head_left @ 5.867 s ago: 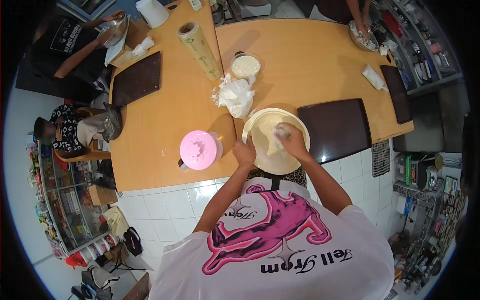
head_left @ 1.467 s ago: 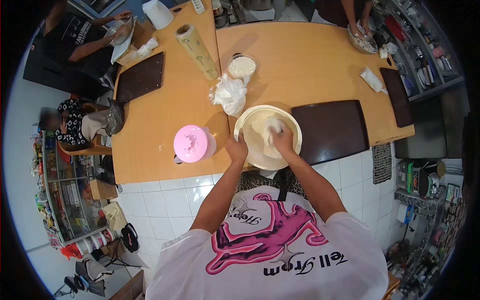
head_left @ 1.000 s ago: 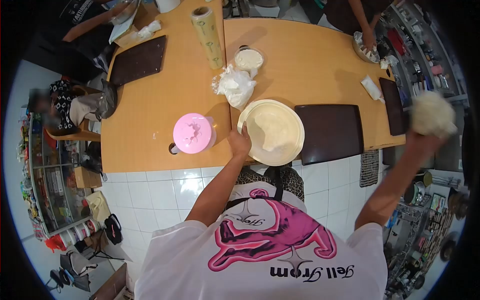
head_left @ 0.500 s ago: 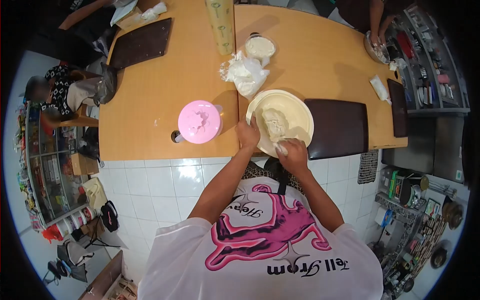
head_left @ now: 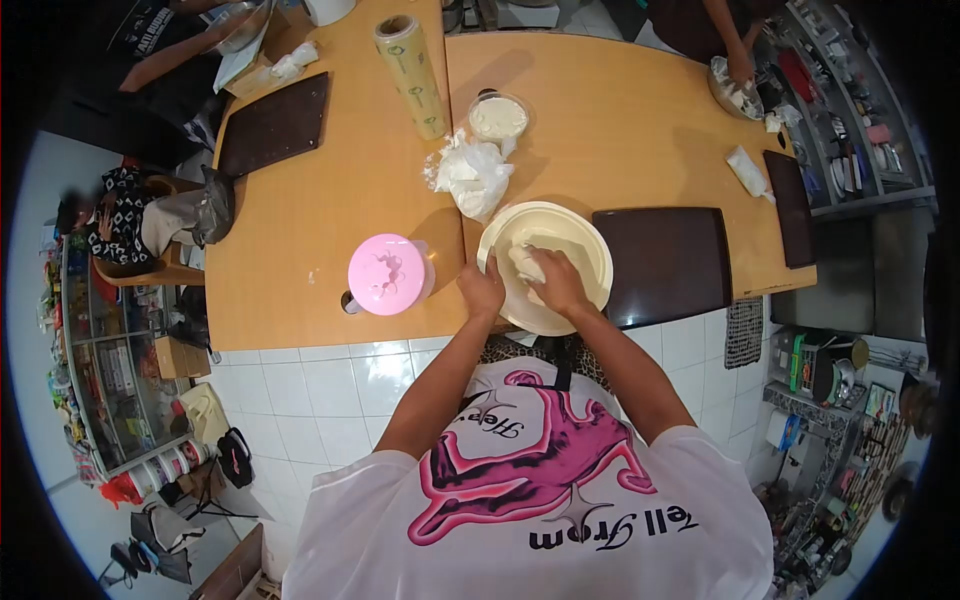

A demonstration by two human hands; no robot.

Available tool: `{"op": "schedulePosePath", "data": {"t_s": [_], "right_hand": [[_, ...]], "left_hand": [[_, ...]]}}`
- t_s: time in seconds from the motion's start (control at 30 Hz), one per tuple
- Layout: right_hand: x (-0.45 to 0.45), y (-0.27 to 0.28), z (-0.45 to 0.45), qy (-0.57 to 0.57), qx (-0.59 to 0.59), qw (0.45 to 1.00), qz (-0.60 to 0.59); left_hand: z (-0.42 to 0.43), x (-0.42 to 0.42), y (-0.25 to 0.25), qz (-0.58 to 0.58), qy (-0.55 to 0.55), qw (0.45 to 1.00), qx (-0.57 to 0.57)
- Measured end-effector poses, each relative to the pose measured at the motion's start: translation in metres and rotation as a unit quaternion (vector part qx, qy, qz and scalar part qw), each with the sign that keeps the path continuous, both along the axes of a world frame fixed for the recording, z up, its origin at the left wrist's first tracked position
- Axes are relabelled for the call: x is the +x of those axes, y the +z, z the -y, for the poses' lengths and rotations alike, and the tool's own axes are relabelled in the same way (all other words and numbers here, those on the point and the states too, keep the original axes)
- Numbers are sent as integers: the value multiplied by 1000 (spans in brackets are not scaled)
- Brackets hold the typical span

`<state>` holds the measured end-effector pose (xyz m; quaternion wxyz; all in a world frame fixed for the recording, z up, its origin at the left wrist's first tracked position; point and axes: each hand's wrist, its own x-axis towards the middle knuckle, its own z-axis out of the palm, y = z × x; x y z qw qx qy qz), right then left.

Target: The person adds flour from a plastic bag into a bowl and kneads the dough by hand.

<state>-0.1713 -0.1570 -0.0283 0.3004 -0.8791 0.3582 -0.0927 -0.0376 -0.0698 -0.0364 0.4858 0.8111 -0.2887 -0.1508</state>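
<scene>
And there it is, upside down across the wearer's white short-sleeved cloth shirt [head_left: 540,500]: "Fell From" in black script, with "Heav…" further up, its end lost in a fold! Over on the black cloth shirt [head_left: 130,50] at far left, pale capitals, too small and slanted to read surely.

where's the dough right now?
In the head view, just right of centre, the dough is inside the cream bowl, under the right hand; the left hand holds the bowl's left rim.
</scene>
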Motion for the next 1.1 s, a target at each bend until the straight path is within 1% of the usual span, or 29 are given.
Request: {"op": "schedulePosePath", "data": {"t_s": [0.03,0.07,0.17,0.2,0.23,0.3,0.33,0.4,0.47,0.5,0.6,0.7,0.8,1.0,1.1], "right_hand": [[-4,3,5,-14,25,998,53],[-10,7,14,-29,75,993,81],[-24,18,33,-50,214,974,51],[-28,15,39,-17,211,977,34],[-20,38,38,3,187,981,-56],[-3,80,34,40,134,962,-233],[4,77,31,37,115,965,-233],[15,60,24,33,76,969,-232],[15,18,20,-11,-60,993,-101],[16,15,16,-34,-127,991,-34],[21,9,3,-49,-232,971,21],[27,-15,0,16,-174,985,-14],[27,-22,-4,37,-169,985,-13],[28,-23,1,26,-163,986,24],[28,-6,10,-6,-42,999,-22]], "left_hand": [[0,0,0,2,-4,1000,-4],[0,-1,-1,2,-2,1000,3],[2,0,0,3,2,1000,13],[2,0,-1,3,2,1000,11],[2,0,-1,3,0,1000,9],[1,-1,2,-18,-1,999,27],[2,0,4,-28,-1,999,36],[2,1,-1,-14,-6,1000,14],[1,1,-4,-14,4,1000,8],[1,0,-4,-21,15,1000,13],[2,0,-2,-32,25,999,5],[0,-2,7,-34,26,999,19],[3,0,4,-25,27,999,21],[0,-2,0,-9,22,999,29],[3,-1,2,-8,27,999,20]]}}
